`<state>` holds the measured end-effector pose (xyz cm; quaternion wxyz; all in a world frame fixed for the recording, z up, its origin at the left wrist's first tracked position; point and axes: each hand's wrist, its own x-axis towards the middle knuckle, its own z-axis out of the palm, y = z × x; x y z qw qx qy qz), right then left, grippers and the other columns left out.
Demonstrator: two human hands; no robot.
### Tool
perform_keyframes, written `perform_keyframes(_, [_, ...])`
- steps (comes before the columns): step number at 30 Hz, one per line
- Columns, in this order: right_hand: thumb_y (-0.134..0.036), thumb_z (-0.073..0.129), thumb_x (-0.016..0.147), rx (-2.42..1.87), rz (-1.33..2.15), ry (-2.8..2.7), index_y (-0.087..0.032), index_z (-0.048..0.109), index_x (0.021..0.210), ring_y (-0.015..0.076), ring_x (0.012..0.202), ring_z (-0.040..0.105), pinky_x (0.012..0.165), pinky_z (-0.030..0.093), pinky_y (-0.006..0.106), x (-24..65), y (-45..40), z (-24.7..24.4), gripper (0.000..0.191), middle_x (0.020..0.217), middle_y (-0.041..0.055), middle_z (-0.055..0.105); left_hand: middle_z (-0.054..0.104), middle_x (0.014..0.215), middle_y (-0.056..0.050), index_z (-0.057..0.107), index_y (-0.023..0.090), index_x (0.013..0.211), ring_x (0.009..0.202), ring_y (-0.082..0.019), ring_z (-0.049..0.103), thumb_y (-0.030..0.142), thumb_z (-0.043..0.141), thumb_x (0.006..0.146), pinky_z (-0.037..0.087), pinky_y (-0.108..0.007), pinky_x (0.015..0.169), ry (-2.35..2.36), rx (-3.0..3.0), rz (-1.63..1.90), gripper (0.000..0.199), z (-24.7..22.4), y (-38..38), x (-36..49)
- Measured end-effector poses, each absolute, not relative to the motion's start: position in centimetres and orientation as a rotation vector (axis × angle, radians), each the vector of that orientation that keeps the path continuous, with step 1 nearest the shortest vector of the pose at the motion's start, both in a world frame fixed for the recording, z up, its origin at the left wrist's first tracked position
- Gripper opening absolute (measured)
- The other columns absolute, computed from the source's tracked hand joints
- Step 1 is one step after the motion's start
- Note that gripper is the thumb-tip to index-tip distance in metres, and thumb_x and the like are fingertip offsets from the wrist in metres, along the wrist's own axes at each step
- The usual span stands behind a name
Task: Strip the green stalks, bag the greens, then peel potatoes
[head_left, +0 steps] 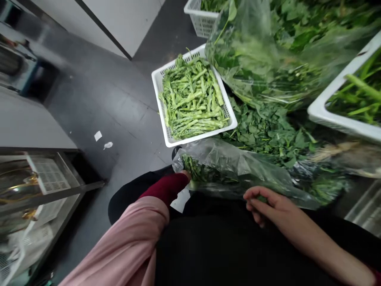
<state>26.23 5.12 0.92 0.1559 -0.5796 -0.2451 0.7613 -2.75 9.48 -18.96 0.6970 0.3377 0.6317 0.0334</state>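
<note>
Left hand [186, 174]: at the near left end of a clear bag [248, 171], beside the dark green stalks [193, 169] inside; fingers mostly hidden, grip cannot be told. Straight ahead of it, beyond the bag, a white basket [200, 138] of trimmed stems [195, 99]. Bag spans both hands; thin film, likely to slip and cling, so best steadied at one end, stalks taken by the firm stems, heads spared. Right hand [264, 202]: against the bag's near edge, fingers curled, green showing between; whether pinched, unclear. Ahead of it, loose leaves [268, 131], better kept apart.
</note>
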Motion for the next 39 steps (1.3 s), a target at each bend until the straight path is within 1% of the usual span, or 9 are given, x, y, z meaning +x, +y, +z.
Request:
perform_keyframes(3, [-0.055,0.066,0.067,-1.774,2.175,-0.744,-0.022,0.060,0.085,0.0129,0.053,0.051,0.048,0.045,0.024,26.6,5.5,0.8,0.038,0.063,0.0008,0.057,0.061,0.104,-0.007,0.060,0.014,0.105,0.090,-0.017,0.060,0.033,0.056,0.090,0.053,-0.036,0.077,1.370,1.079,-0.288,0.025,-20.8,6.3,-3.5])
perform_keyframes(6, [-0.052,0.060,0.074,-1.856,2.191,-0.786,-0.021,0.058,0.089,0.0131,0.055,0.052,0.052,0.046,0.024,26.8,5.8,0.7,0.035,0.062,-0.0006,0.056,0.062,0.104,-0.006,0.061,0.013,0.102,0.095,-0.018,0.059,0.031,0.057,0.089,0.050,-0.040,0.084,1.202,1.369,-0.580,0.022,-22.6,4.7,-3.4])
perform_keyframes(10, [-0.052,0.057,0.077,-1.863,2.207,-0.812,-0.020,0.056,0.091,0.0129,0.057,0.053,0.054,0.045,0.024,27.1,5.7,0.2,0.035,0.063,-0.0010,0.055,0.063,0.102,-0.009,0.064,0.012,0.091,0.103,-0.024,0.056,0.017,0.059,0.085,0.045,-0.043,0.090,0.910,1.680,-0.793,0.010,-24.9,4.9,-3.1])
perform_keyframes(15, [-0.052,0.055,0.079,-1.872,2.212,-0.791,-0.020,0.055,0.093,0.0123,0.059,0.052,0.055,0.044,0.023,27.3,5.3,-0.7,0.035,0.066,-0.0011,0.056,0.057,0.119,-0.018,0.060,0.012,0.111,0.114,-0.029,0.049,0.012,0.039,0.091,0.043,-0.043,0.086,0.742,1.979,-0.842,0.029,-26.8,5.2,-1.8])
perform_keyframes(19, [-0.054,0.057,0.078,-1.863,2.220,-0.748,-0.020,0.054,0.092,0.0113,0.058,0.051,0.054,0.042,0.022,27.3,5.4,-0.8,0.036,0.067,-0.0014,0.056,0.056,0.121,-0.019,0.057,0.011,0.119,0.112,-0.029,0.049,0.013,0.032,0.093,0.042,-0.042,0.084,0.722,2.113,-0.873,0.036,-27.8,4.3,-0.3])
perform_keyframes(24, [-0.056,0.058,0.078,-1.867,2.228,-0.701,-0.020,0.055,0.089,0.0105,0.056,0.049,0.054,0.041,0.021,27.3,5.8,-0.6,0.038,0.062,-0.0020,0.055,0.063,0.108,-0.015,0.065,0.014,0.104,0.107,-0.026,0.052,0.016,0.038,0.092,0.039,-0.038,0.086,0.698,2.173,-0.884,0.029,-29.4,3.7,0.8])
perform_keyframes(29, [-0.057,0.057,0.079,-1.836,2.241,-0.664,-0.019,0.056,0.088,0.0105,0.056,0.048,0.053,0.040,0.021,27.3,6.1,-0.7,0.039,0.063,-0.0015,0.054,0.065,0.105,-0.015,0.067,0.016,0.103,0.102,-0.026,0.055,0.017,0.041,0.091,0.040,-0.038,0.083,0.714,2.164,-0.926,0.029,-30.3,3.7,1.6])
perform_keyframes(33, [-0.057,0.057,0.080,-1.844,2.232,-0.678,-0.019,0.057,0.089,0.0102,0.055,0.047,0.053,0.040,0.021,27.3,6.4,-0.8,0.039,0.062,-0.0015,0.054,0.065,0.107,-0.014,0.070,0.018,0.096,0.108,-0.026,0.053,0.016,0.044,0.090,0.039,-0.040,0.087,0.700,2.165,-0.908,0.027,-30.3,3.3,1.4])
perform_keyframes(39, [-0.052,0.052,0.082,-1.871,2.203,-0.838,-0.020,0.060,0.092,0.0117,0.057,0.052,0.054,0.043,0.022,27.2,6.1,-1.0,0.035,0.069,0.0010,0.059,0.069,0.094,-0.013,0.071,0.016,0.088,0.099,-0.023,0.060,0.013,0.055,0.083,0.040,-0.037,0.088,0.629,2.148,-0.886,0.018,-29.9,3.1,0.8])
